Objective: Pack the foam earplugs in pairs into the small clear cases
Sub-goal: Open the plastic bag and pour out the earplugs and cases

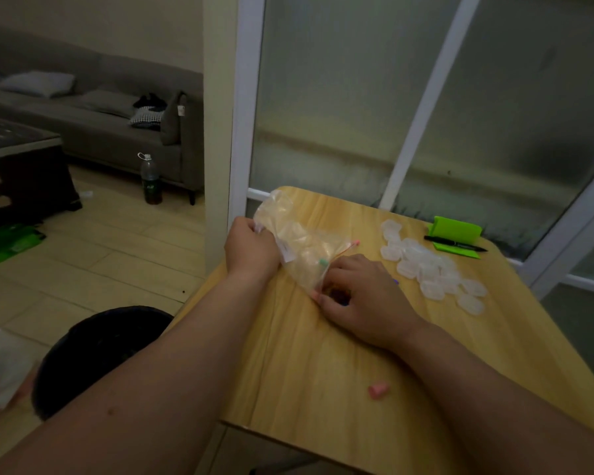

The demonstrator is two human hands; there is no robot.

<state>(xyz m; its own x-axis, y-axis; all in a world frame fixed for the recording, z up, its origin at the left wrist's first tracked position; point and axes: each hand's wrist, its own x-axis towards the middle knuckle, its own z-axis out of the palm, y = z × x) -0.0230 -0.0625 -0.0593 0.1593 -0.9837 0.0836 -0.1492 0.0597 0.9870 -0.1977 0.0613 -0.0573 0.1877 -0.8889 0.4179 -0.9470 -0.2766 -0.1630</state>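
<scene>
What the right hand covers is hidden (fingers curled over it); bag contents blurred.

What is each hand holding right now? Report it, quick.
Left hand: grips one end of the bag.
Right hand: fingers curled at the bag's mouth; what they hold cannot be told.

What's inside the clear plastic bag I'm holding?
One green earplug shows through the plastic bag, near its mouth. The right hand covers the mouth, so whatever else lies there is hidden.
</scene>
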